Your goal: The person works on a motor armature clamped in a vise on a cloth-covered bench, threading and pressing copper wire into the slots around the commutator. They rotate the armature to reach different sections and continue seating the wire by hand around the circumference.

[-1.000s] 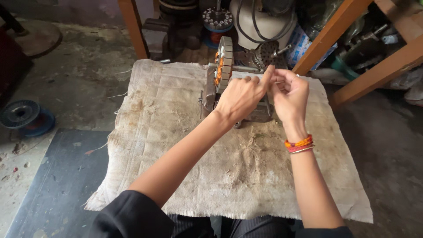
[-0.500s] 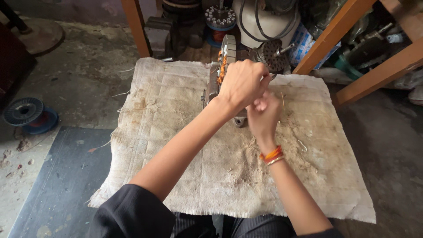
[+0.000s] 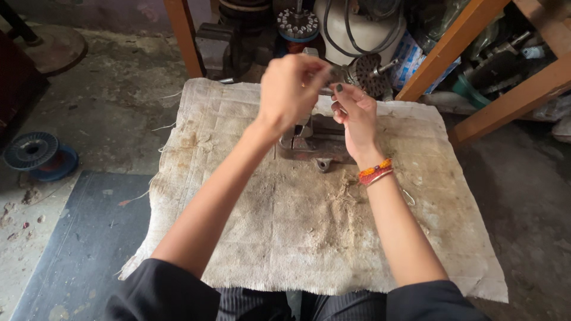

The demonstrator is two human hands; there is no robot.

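Note:
My left hand (image 3: 291,89) is raised over the far middle of a stained cloth (image 3: 297,238), its fingers pinched together. My right hand (image 3: 355,116), with an orange and red bracelet at the wrist, is just right of it, fingertips meeting the left ones. Between the fingertips is something small and thin (image 3: 331,76), too blurred to name. Under both hands a grey metal stand with a bolted foot (image 3: 315,148) sits on the cloth. The wound motor core on that stand is hidden behind my left hand.
A blue wire spool (image 3: 38,156) lies on the floor at left beside a dark mat (image 3: 77,238). Orange wooden legs (image 3: 458,41) slant at right. Behind the cloth stand a round perforated metal part (image 3: 367,74), a white housing with black cable (image 3: 357,24) and a metal block (image 3: 217,50).
Both hands have lifted off the stand and come nearer the camera. The left hand now covers the wound core; the right hand has risen from below it to its side.

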